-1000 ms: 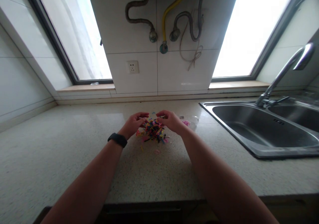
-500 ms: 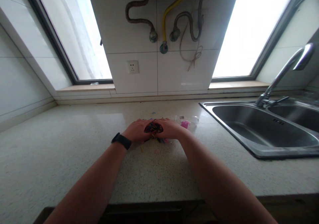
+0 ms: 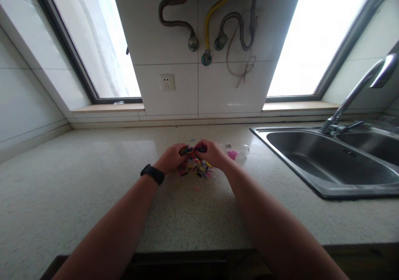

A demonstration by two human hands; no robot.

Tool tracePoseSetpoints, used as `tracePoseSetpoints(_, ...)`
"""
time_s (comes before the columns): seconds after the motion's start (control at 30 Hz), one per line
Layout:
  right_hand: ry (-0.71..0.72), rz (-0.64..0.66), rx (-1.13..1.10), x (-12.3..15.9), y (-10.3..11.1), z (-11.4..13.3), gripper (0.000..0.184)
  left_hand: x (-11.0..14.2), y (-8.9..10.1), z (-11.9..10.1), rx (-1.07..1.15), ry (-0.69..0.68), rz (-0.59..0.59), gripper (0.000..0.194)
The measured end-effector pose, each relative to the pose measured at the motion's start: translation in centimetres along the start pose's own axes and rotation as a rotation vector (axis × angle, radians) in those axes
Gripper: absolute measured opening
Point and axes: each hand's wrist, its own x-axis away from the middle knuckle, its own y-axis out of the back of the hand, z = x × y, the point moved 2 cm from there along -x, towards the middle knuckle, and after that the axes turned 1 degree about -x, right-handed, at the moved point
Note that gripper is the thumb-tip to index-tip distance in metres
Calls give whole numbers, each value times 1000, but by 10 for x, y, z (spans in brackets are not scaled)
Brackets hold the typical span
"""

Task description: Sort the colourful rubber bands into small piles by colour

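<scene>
A heap of small, many-coloured pieces [image 3: 196,166] lies on the speckled countertop [image 3: 93,180] straight ahead of me. My left hand [image 3: 171,158], with a black band on its wrist, and my right hand [image 3: 212,153] meet above the heap. Both have their fingers curled inward and pinch a clump of the coloured pieces between them. Loose pieces spill out under the hands onto the counter. A clear plastic bag [image 3: 237,152] with something pink in it lies just right of my right hand.
A steel double sink [image 3: 327,163] with a curved tap [image 3: 358,89] fills the right side. Behind the counter rise a tiled wall with a socket [image 3: 167,82], hoses and pipes [image 3: 208,26], and two bright windows.
A second ago my hands were apart around the heap. Then they pressed down flat over it. Now they have lifted slightly and hold a clump of pieces between the fingertips.
</scene>
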Motion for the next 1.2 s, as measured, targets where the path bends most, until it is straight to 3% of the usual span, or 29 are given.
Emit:
tracePoseSetpoints(0.13,-15,-104,-83,-3,3,-2,19,0,5,2,308,82,-40,33)
tracePoseSetpoints(0.27,-28,-125,-136,-4,3,-4,19,-1,2,10,511,175,-61,35)
tracePoseSetpoints(0.67,-38,-66,-258,-8,-2,-8,27,-3,-1,18,574,290,-117,50)
tracePoseSetpoints(0.83,-1,11,-312,-8,-7,-6,26,-1,1,19,390,275,-99,52)
tracePoseSetpoints(0.93,7,73,-325,-6,-6,-2,28,1,8,11,133,151,-56,41)
tracePoseSetpoints(1.03,43,163,-175,0,3,3,35,4,17,4,-5,30,-5,30)
tracePoseSetpoints(1.13,89,291,96,10,13,3,63,8,25,4,-69,-21,60,36)
tracePoseSetpoints(1.2,43,361,232,15,16,-3,89,11,30,8,-111,-46,99,46)
